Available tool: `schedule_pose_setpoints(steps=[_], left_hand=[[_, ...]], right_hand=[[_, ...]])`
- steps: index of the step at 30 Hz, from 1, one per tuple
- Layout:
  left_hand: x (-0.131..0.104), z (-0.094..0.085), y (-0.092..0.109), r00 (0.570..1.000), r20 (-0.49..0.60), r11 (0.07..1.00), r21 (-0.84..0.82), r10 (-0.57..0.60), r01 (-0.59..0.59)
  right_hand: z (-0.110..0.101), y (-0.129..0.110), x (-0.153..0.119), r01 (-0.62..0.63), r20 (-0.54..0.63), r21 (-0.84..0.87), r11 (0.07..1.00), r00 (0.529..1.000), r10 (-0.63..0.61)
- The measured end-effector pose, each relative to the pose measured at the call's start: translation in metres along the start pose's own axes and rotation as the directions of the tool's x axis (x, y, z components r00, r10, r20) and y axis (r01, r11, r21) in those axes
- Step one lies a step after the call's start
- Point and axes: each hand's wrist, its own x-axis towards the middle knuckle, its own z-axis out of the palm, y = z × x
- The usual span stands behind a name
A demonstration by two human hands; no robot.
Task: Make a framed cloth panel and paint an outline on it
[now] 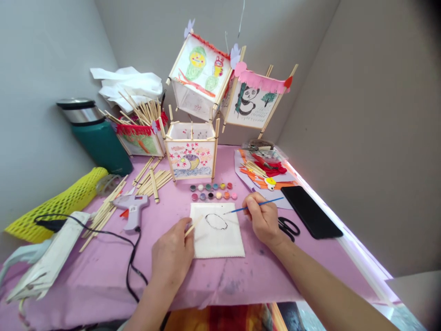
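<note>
A square of white cloth [217, 246] lies on the pink-covered table with a dark oval outline drawn on it. My right hand [262, 219] is closed around a thin blue paintbrush [255, 204], its tip over the cloth just right of the oval. My left hand [174, 255] sits at the cloth's left edge, its fingers closed on a thin pale wooden stick [193, 226] that points toward the oval. Two rows of small paint pots [210, 195] stand just beyond the cloth.
Black scissors [288, 228] and a phone [312, 212] lie right. A glue gun [132, 211] with its cord, wooden sticks [103, 214], a power strip [51, 259] and a green bottle [99, 140] occupy the left. Behind the pots stands a paper lantern [191, 158]; decorated lanterns [253, 101] hang above.
</note>
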Motion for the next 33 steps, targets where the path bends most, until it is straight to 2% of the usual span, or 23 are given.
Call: schedule_pose_setpoints(steps=[4, 9, 17, 19, 24, 28, 30, 33], left_hand=[[-0.001, 0.0, -0.001, 1.0, -0.024, 1.0, -0.022, 0.0, -0.001], [-0.001, 0.001, -0.003, 0.996, -0.078, 0.997, -0.061, 0.034, -0.039], [-0.001, 0.002, -0.003, 0.995, -0.073, 0.993, -0.085, 0.071, -0.077], [-0.001, 0.002, -0.003, 0.994, -0.074, 0.993, -0.085, 0.079, -0.085], [-0.001, 0.002, -0.003, 0.995, -0.066, 0.994, -0.076, 0.077, -0.082], [-0.001, 0.002, -0.003, 0.996, -0.063, 0.995, -0.071, 0.07, -0.075], [-0.001, 0.003, -0.003, 0.995, -0.07, 0.994, -0.072, 0.072, -0.077], [0.0, 0.003, -0.003, 0.995, -0.074, 0.994, -0.076, 0.073, -0.079]], right_hand=[[0.004, 0.002, 0.0, 0.02, 0.044, 0.015, 1.0, 0.999, -0.021], [0.008, -0.001, 0.0, 0.111, 0.128, 0.023, 0.994, 0.985, -0.113], [0.007, -0.006, 0.001, 0.181, 0.174, -0.082, 0.98, 0.971, -0.165], [0.006, -0.007, 0.0, 0.231, 0.183, -0.105, 0.967, 0.96, -0.21], [0.003, -0.012, -0.006, 0.458, 0.216, -0.118, 0.881, 0.878, -0.428], [0.005, -0.014, -0.013, 0.561, 0.294, -0.105, 0.821, 0.807, -0.513], [0.006, -0.014, -0.015, 0.583, 0.314, -0.119, 0.804, 0.79, -0.527], [0.007, -0.013, -0.018, 0.59, 0.321, -0.154, 0.793, 0.789, -0.524]])
